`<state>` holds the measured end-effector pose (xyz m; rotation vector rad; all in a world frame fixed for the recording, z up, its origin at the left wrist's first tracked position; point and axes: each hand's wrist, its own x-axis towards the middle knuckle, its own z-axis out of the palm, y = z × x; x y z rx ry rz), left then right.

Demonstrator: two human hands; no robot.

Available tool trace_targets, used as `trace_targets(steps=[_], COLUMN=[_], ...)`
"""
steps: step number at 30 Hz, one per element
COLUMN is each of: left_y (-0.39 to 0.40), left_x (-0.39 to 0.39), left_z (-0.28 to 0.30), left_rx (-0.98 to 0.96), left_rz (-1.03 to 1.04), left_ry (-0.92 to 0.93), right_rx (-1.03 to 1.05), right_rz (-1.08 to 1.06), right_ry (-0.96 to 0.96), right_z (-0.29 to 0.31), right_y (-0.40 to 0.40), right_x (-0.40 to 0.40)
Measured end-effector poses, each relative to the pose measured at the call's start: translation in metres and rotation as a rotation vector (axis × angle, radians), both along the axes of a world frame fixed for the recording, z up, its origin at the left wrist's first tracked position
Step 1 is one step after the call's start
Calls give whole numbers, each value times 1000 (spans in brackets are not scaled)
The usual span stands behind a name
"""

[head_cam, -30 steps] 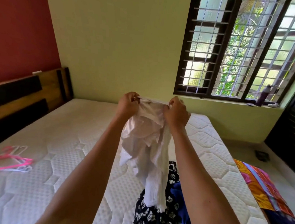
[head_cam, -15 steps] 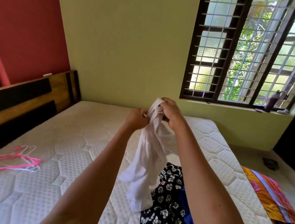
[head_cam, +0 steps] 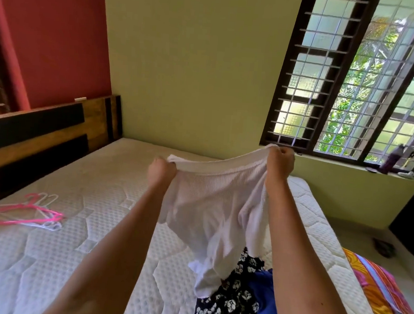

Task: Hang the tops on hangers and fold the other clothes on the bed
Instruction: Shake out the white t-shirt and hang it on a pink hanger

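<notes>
A white ribbed garment [head_cam: 217, 207] hangs in the air above the bed, stretched out by its top edge. My left hand [head_cam: 161, 172] grips the left end of that edge and my right hand [head_cam: 279, 162] grips the right end, held a little higher. The garment's lower part trails down onto a black floral garment [head_cam: 229, 300] and a blue garment [head_cam: 263, 292] piled on the white quilted mattress [head_cam: 86, 197]. Several pink and white hangers [head_cam: 33, 211] lie on the mattress at the far left.
A wooden headboard [head_cam: 54, 132] stands at the left against the red wall. A colourful striped cloth [head_cam: 383, 292] lies at the mattress's right edge. A barred window with a bottle [head_cam: 392, 159] on its sill is at the right. A dark slipper [head_cam: 383, 246] is on the floor.
My hands have moved apart, spreading the bunched white garment wide along its top edge. My right hand has risen to the right. The view has shifted to the left.
</notes>
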<state>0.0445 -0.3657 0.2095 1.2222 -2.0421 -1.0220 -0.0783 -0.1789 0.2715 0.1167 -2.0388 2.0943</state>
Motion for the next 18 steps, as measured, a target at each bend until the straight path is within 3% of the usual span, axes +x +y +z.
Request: trace_targets(steps=[2,6,9,11,14,18], left_y=[-10,-11,-5,-8,-44,-92], left_x=[10,20,31,41,75,128], left_z=[17,42,55,60,58,53], left_rx=[-16,-222,-401,-519,-605,-489], left_rz=[51,-75,-194,-194,-103,130], left_ry=[43,54,6,-44,-17,82], right_rx=[124,873,860,821,897,910], right_rz=[120,768,908,853,591,369], right_ry=[-58,-90,104,254,428,354], right_z=[-1,7,11,7,-9,-41], right_y=[-6,-30,-74,-102,-145,-171], right_x=[8,44,78,92,105,119])
